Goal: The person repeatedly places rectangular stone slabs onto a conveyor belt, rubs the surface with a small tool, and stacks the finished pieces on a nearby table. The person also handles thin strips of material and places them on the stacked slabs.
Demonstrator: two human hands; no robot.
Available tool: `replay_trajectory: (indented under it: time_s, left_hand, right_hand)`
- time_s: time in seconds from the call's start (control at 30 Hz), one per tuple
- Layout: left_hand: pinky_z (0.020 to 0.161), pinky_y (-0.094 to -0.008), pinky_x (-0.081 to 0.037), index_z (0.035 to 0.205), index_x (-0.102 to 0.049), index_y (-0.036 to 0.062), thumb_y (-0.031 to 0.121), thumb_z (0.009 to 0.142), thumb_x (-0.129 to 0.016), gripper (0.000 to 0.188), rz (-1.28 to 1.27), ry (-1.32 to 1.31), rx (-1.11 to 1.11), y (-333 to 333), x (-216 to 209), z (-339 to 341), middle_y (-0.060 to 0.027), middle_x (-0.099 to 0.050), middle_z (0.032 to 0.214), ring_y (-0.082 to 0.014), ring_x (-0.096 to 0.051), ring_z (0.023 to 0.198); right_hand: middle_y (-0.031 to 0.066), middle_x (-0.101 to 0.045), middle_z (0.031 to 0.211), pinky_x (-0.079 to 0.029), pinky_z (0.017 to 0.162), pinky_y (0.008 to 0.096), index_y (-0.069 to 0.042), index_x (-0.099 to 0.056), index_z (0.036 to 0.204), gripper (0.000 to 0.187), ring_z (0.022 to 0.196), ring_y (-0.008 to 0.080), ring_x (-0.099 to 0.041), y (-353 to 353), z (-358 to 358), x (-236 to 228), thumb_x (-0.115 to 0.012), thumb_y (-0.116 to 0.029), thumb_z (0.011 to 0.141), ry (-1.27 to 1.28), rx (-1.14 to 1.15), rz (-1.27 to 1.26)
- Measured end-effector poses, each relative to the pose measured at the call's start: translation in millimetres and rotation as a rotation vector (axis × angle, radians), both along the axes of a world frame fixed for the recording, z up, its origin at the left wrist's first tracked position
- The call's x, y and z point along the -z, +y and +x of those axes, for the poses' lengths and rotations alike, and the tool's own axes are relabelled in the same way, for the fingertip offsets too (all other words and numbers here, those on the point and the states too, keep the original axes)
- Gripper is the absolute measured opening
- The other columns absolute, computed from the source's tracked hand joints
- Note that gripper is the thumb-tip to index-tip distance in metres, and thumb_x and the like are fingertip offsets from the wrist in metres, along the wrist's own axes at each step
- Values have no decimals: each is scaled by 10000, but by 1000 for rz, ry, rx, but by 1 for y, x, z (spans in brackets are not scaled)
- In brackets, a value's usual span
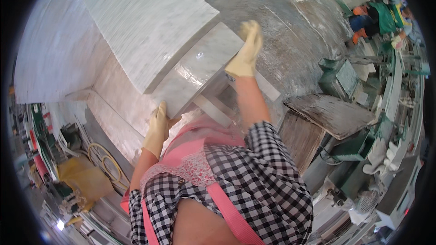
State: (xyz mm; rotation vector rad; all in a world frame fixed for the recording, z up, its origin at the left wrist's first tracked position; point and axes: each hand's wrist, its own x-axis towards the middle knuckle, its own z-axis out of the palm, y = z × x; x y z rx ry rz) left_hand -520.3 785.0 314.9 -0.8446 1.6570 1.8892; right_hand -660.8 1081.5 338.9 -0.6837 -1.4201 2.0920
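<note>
A glossy grey-white marble tile lies lengthwise in front of me, beside a thicker stack of pale, veined stone tiles. My left hand, in a cream glove, grips the tile's near-left corner, with the thumb on top and the fingers partly hidden at its edge. At the tile's far-right end is my right hand, gloved the same way. Its fingers point away from me and are smeared by motion, so their hold cannot be made out. Pale strips stick out from under the tile toward me.
Wet grey floor spreads to the right. Weathered wooden boards and a green metal box stand there. A yellow hose coils at lower left. A co-worker in a green apron is at far right.
</note>
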Motion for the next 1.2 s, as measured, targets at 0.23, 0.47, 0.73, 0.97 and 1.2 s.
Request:
replay_trajectory:
  time_s: [0.23, 0.47, 0.73, 0.97, 1.2]
  left_hand:
    - [1036, -490, -535, 1455, -350, -66, 431, 1045, -441, 652, 16, -87, -17, 2, -10, -9, -228, -452, 1451, -345, -542, 1266]
    - [1022, -456, -531, 1433, -407, -60, 489, 1025, -456, 686, 92, -22, 121, -9, -13, -16, -241, -508, 1405, -343, -549, 1271]
    - [1098, -436, -460, 1472, -389, -76, 620, 1006, -389, 838, 207, -2, 159, -68, 24, -13, -266, -516, 1429, -368, -528, 1310]
    - [1099, -446, -466, 1419, -467, -64, 528, 1054, -347, 706, 299, -9, -37, -149, 84, 30, -231, -539, 1414, -348, -552, 1281]
    - [1063, -437, -490, 1391, -478, -89, 456, 1056, -366, 649, 187, -42, -166, -226, 99, 85, -239, -570, 1371, -339, -576, 1254]
  right_hand:
    - [203, -626, 1326, -392, 1119, 411, -3, -501, 1417, 602, 1261, 302, -575, 19, 6, 7, -256, -453, 1099, 14, -319, 40]
    - [188, -455, 1514, -285, 1213, 401, -8, -406, 1485, 491, 1425, 288, -418, -17, 63, 1, -379, -309, 1098, 116, -113, 198]
    - [205, -516, 1451, -384, 1155, 377, 38, -462, 1427, 474, 1358, 278, -498, -95, 142, -13, -370, -295, 1101, -159, -95, 261]
    - [226, -571, 1369, -436, 1113, 378, 56, -509, 1361, 494, 1268, 277, -566, -88, 184, 4, -335, -325, 1099, -63, 119, 307]
    - [185, -350, 1580, -292, 1208, 411, -5, -377, 1500, 542, 1458, 308, -351, -163, 141, -1, -349, -357, 1090, 46, 199, 308]
